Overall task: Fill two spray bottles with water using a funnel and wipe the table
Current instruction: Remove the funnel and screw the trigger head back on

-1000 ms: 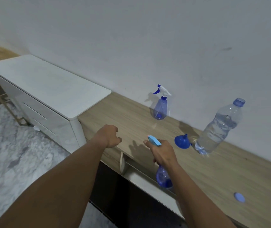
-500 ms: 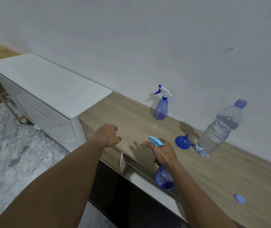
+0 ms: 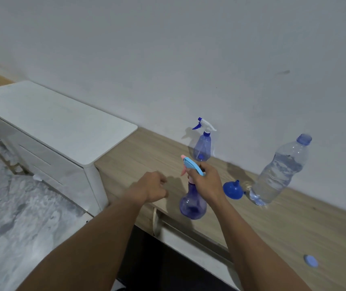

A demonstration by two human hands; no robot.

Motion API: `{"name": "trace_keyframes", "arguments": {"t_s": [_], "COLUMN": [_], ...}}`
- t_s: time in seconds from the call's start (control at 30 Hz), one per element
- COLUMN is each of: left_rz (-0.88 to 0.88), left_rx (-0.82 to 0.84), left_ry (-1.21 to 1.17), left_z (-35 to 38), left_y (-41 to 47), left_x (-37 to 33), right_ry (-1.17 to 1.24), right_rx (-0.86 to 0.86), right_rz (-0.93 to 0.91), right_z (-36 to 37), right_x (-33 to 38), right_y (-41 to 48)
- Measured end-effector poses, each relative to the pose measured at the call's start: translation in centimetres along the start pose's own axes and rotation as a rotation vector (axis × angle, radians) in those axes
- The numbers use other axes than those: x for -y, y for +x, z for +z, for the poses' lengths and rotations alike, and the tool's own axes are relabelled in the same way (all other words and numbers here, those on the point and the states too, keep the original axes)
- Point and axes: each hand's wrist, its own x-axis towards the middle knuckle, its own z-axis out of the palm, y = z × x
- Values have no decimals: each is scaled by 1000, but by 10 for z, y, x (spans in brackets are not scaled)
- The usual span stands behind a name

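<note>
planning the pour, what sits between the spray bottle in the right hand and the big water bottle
In the head view, only the blue funnel lies on its side between the held spray bottle and the uncapped water bottle.

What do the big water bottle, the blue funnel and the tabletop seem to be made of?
Large clear water bottle: thin transparent plastic, water showing through it. Small blue funnel: glossy opaque plastic, smooth with a soft sheen. Light wooden tabletop: matte wood or wood-look laminate, with fine straight grain lines; which one is unclear.
</note>
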Motion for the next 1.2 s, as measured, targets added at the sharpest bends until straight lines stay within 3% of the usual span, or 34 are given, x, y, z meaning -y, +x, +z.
{"name": "trace_keyframes", "arguments": {"t_s": [0.23,0.57,0.73,0.93,1.07,1.2], "left_rz": [114,277,395,294,324,333], "left_rx": [91,7,-39,-64,-25,-99], "left_ry": [-220,-225,-79,46,-173,-140], "left_z": [-15,-48,-34,-10,-11,-13], "left_y": [35,142,211,289,308,324], "left_x": [2,40,61,87,68,69], "right_ry": [-65,-28,-151,-234,-278,-321], "right_rx": [-33,-197,-267,-352,-390,-361], "right_rz": [-38,2,22,47,33,32], "right_z": [30,81,109,129,132,132], "right_x": [17,25,1,-31,-36,-33], "right_y": [48,139,195,247,274,295]}}
